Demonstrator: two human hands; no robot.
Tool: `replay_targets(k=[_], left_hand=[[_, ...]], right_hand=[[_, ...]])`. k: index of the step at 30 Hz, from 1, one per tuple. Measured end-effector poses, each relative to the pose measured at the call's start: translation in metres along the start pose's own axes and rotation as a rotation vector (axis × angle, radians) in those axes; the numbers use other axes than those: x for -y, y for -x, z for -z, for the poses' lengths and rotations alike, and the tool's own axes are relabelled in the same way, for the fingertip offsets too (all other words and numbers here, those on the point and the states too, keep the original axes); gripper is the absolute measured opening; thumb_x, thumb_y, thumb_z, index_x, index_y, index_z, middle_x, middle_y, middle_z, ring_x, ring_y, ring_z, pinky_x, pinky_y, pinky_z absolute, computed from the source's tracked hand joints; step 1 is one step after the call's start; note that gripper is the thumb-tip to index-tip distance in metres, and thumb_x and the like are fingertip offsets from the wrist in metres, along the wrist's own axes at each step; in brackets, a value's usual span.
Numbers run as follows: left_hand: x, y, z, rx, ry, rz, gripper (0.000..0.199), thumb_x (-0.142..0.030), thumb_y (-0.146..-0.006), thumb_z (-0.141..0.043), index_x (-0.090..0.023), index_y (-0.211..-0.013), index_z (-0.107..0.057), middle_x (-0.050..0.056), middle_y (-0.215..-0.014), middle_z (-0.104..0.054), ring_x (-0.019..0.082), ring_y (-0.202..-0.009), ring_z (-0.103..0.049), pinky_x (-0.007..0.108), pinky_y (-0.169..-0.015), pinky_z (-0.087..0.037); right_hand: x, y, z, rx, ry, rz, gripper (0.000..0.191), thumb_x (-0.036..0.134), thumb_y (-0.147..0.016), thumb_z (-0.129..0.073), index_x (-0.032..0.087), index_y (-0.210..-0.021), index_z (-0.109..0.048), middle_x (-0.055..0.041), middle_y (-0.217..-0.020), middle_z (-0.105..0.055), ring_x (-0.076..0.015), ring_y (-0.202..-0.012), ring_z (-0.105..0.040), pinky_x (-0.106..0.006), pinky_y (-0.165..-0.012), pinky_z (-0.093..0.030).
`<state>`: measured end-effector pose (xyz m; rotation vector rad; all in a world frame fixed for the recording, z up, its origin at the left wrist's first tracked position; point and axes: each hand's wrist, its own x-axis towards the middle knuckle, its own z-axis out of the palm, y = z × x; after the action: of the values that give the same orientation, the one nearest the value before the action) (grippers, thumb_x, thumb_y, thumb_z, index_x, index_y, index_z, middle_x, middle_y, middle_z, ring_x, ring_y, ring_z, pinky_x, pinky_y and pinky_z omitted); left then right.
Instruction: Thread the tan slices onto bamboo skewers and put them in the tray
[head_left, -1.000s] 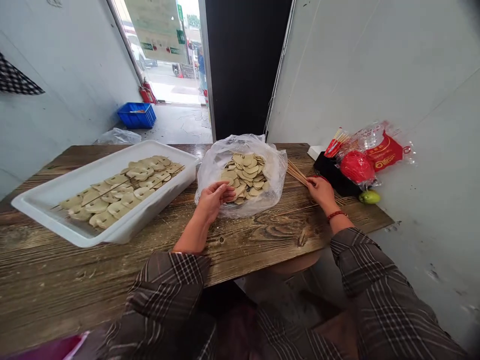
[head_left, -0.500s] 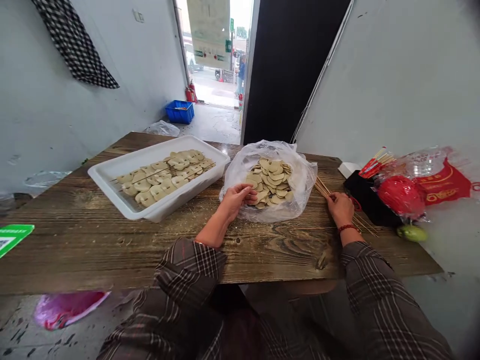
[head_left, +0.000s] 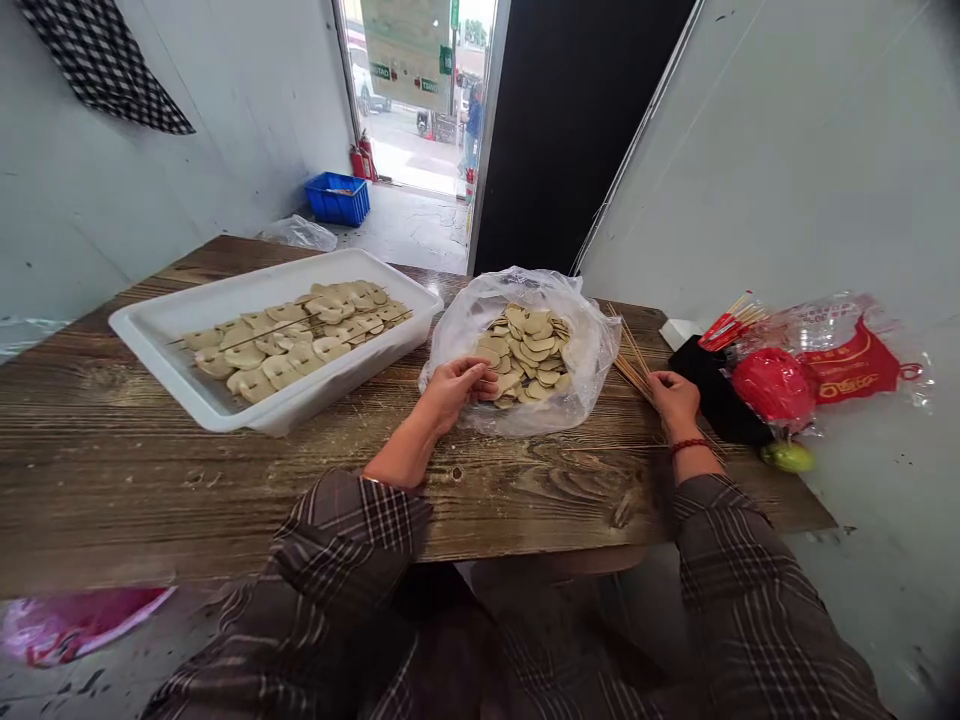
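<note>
My left hand (head_left: 454,388) is at the near-left rim of a clear plastic bag (head_left: 592,385). Its thumb and curled fingers come together beside the pale flat slices (head_left: 529,350), which look like sliced potato; what lies between the fingertips is hidden. Over on the right, my right hand (head_left: 675,400) pinches a thin wooden skewer (head_left: 634,342), whose far end is tilted up from the table. More skewers (head_left: 630,375) lie under and beside that hand. To the left, a white tray (head_left: 172,385) holds rows of slices threaded on skewers (head_left: 292,335).
A black box (head_left: 712,390) with red-wrapped sticks (head_left: 735,320) stands to the right, beside red plastic packaging (head_left: 776,385) and a green vegetable (head_left: 787,457). Crumbs dot the wooden table (head_left: 525,500). A blue crate (head_left: 337,205) sits on the floor near the doorway.
The view has shifted, so most things sit further left. My right hand has lifted one skewer's far end away from the others. My left hand remains at the bag.
</note>
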<state>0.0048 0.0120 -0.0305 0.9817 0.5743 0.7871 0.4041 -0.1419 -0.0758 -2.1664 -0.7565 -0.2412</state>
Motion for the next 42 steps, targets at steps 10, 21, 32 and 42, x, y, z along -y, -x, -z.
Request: replay_targets(k=[10, 21, 32, 42], left_hand=[[-0.001, 0.0, -0.001, 0.01, -0.022, 0.022, 0.03, -0.027, -0.076, -0.076, -0.009, -0.097, -0.063, 0.008, -0.078, -0.072, 0.015, -0.065, -0.069, 0.029, -0.066, -0.057], [-0.001, -0.002, -0.001, 0.004, -0.046, 0.037, 0.024, -0.023, -0.08, -0.072, -0.008, -0.097, -0.064, 0.009, -0.079, -0.072, 0.014, -0.064, -0.07, 0.026, -0.064, -0.057], [0.002, -0.001, 0.0, -0.006, 0.009, 0.012, 0.019, -0.022, -0.083, -0.069, -0.009, -0.096, -0.062, 0.008, -0.076, -0.072, 0.015, -0.065, -0.07, 0.027, -0.064, -0.056], [0.003, -0.003, -0.001, -0.027, 0.019, 0.009, 0.017, -0.021, -0.083, -0.068, -0.009, -0.095, -0.063, 0.007, -0.075, -0.071, 0.014, -0.062, -0.068, 0.026, -0.063, -0.055]], right_hand=[[0.025, -0.005, 0.015, -0.093, -0.195, 0.098, 0.029, 0.043, -0.073, -0.055, 0.017, -0.078, -0.066, -0.006, -0.074, -0.067, -0.0193, -0.067, -0.057, -0.033, -0.067, -0.047], [0.089, 0.035, 0.071, 0.039, -0.313, 0.528, 0.015, 0.034, -0.089, -0.057, 0.021, -0.092, -0.065, -0.004, -0.086, -0.07, -0.0187, -0.079, -0.065, -0.033, -0.076, -0.051], [0.024, 0.088, 0.07, 0.4, -0.153, 0.635, 0.018, 0.036, -0.089, -0.059, 0.025, -0.09, -0.074, -0.0058, -0.093, -0.075, -0.0245, -0.089, -0.07, -0.043, -0.083, -0.055], [0.083, 0.084, 0.066, 0.304, -0.244, 0.567, 0.015, 0.031, -0.086, -0.06, 0.023, -0.085, -0.072, -0.0045, -0.084, -0.072, -0.0202, -0.078, -0.066, -0.033, -0.068, -0.051]])
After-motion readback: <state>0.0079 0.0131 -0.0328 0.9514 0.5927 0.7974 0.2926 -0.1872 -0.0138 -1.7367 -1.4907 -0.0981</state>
